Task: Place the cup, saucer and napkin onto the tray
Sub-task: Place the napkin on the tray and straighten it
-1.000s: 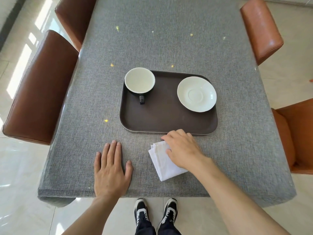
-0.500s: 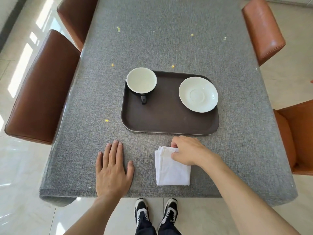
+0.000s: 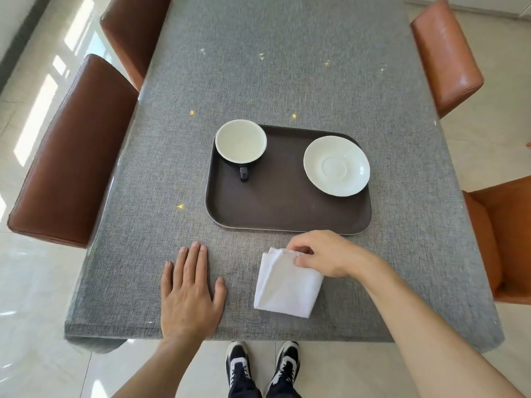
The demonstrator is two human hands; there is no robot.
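One folded white napkin (image 3: 286,285) lies on the grey tablecloth (image 3: 287,81), just in front of the tray's near rim and not yet on it. The right hand (image 3: 324,254) has closed thumb and fingers on the napkin's far corner, which looks slightly raised, though whether the rest has left the cloth is hard to tell from here. The left hand (image 3: 189,294) lies flat and open on the table, holding nothing. The napkin should prove light, soft and limp: pinched at one corner its layers may sag or unfold, so a hold across the whole folded edge would likely serve better. One brown tray (image 3: 287,208) carries one cup (image 3: 240,141), upright at its far left corner, and one saucer (image 3: 336,165) at its right; both are likely rigid and breakable. Four brown chairs stand around the table.
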